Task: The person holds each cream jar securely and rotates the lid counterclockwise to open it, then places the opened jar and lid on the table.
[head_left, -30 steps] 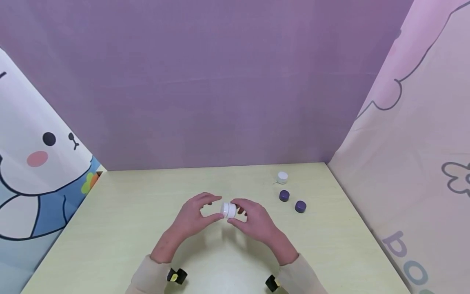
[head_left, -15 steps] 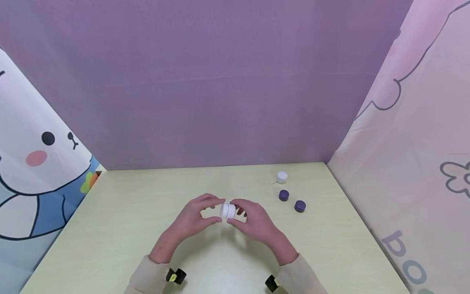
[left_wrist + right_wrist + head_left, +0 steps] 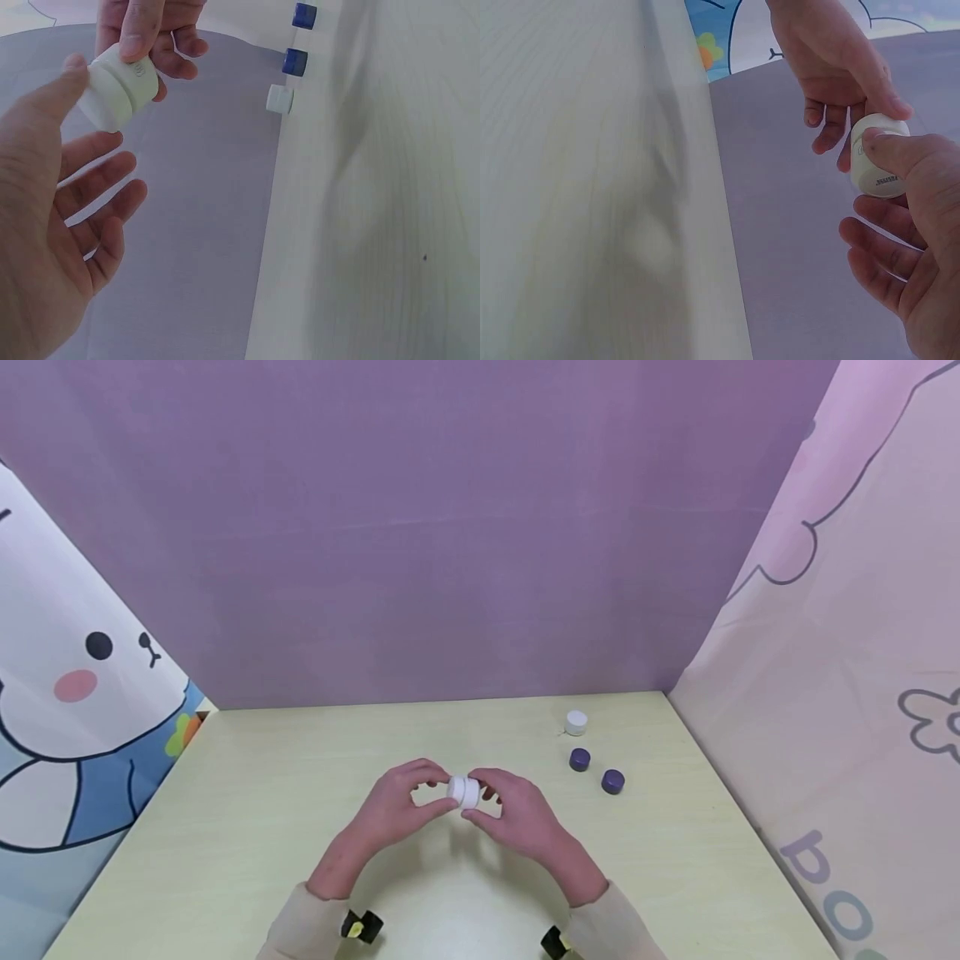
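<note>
A small white jar (image 3: 471, 794) with a white lid (image 3: 105, 97) is held in the air above the table, lying on its side with the lid toward the left. My right hand (image 3: 523, 810) pinches the jar's body between thumb and forefinger. Dark printing shows on the body in the right wrist view. My left hand (image 3: 396, 797) has its thumb and forefinger on opposite edges of the lid, its other fingers loosely bent and apart from it. Lid and body sit against each other with a groove between them.
On the pale wooden table (image 3: 262, 793), to the right, stand two dark blue-purple caps (image 3: 580, 759) and a white cap-like piece (image 3: 576, 722) farther back. A purple cloth wall (image 3: 450, 568) rises at the back, with printed curtains at both sides.
Half a second ago the left thumb and forefinger were spread off the lid; now they have closed onto it. The right hand keeps its pinch, and the jar has shifted slightly left.
</note>
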A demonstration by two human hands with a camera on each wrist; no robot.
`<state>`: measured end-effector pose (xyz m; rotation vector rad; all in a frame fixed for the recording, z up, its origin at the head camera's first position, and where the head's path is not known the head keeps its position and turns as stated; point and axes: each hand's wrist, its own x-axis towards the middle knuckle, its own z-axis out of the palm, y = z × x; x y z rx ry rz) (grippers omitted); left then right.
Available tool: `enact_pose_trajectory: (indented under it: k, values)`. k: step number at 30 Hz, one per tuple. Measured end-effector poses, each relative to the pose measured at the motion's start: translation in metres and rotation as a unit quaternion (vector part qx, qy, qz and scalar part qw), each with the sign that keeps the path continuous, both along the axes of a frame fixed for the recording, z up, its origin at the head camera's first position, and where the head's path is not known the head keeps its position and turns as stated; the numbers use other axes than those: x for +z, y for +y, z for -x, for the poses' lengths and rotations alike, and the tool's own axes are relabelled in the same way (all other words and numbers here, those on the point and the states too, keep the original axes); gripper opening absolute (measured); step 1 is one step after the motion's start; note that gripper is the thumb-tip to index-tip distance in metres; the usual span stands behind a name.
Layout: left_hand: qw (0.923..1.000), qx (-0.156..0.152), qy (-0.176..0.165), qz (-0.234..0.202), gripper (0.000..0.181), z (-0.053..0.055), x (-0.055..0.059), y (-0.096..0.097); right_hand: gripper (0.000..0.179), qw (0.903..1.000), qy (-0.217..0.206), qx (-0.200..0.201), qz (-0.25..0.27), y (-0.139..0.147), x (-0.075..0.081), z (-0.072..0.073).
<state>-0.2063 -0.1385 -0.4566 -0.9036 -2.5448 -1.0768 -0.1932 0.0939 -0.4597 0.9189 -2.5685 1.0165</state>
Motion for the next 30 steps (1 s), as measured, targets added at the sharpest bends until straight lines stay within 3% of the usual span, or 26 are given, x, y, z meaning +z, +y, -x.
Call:
enact_pose_trajectory:
  k: [7,14,18,26,30]
  values:
    - [0.9994,0.033,-0.004,0.007,0.031,-0.0028,0.0007,0.0026,0.042,0.9998,0.013,-0.008,-0.012,-0.0005,0.0006,-0.0011]
    - [0.9988,0.039,-0.027,0.009,0.04,-0.0038,0.0002,0.0015,0.042,1.0,0.003,-0.006,-0.001,-0.0006,-0.001,-0.0003]
    - [0.9993,0.016,-0.034,0.0,0.05,-0.0037,-0.0006,-0.001,0.043,0.9998,-0.016,0.001,0.015,-0.001,-0.0023,-0.0001]
    - [0.9958,-0.061,-0.041,-0.054,0.058,0.002,-0.0033,-0.0062,0.043,0.9994,-0.023,0.001,0.025,-0.0001,-0.0032,0.0002]
    - [0.9948,-0.064,-0.042,-0.066,0.054,-0.0024,0.0048,-0.003,0.042,0.9996,-0.013,0.003,0.025,-0.0001,-0.0036,0.0007]
